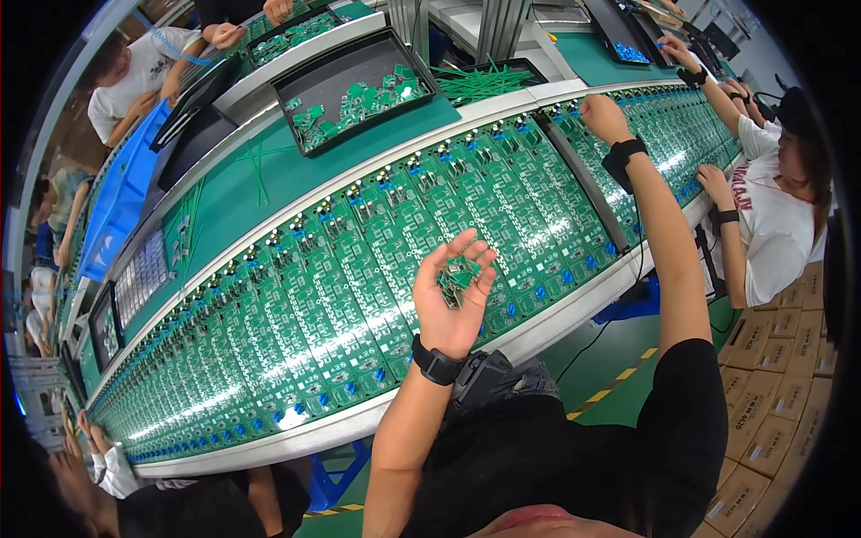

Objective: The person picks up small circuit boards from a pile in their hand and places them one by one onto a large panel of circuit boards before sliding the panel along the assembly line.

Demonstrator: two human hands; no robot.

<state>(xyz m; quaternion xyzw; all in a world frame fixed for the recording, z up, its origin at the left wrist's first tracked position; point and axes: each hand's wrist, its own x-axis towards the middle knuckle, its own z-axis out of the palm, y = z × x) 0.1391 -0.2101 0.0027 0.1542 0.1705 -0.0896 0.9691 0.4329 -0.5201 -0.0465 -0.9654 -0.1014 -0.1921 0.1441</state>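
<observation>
Palm up over the line of boards, my left hand [444,316] cups several small green circuit boards [456,276] in its curled fingers. Beneath it, large green circuit board panels [309,309] lie side by side along the line, with blue parts along their near edge and small upright parts along their far edge. My right hand [606,119] reaches over the far edge of the panels, right of a dark crossbar [585,184]. Its fingers are closed together at the upright parts; whatever they hold is too small to make out. Both wrists wear black bands.
Beyond the line, a black tray [354,90] holds loose small green boards, and green strips [484,83] lie in a pile beside it. A co-worker [776,197] works at the right; other people stand along the left and far side. Cardboard boxes [771,394] are stacked at right.
</observation>
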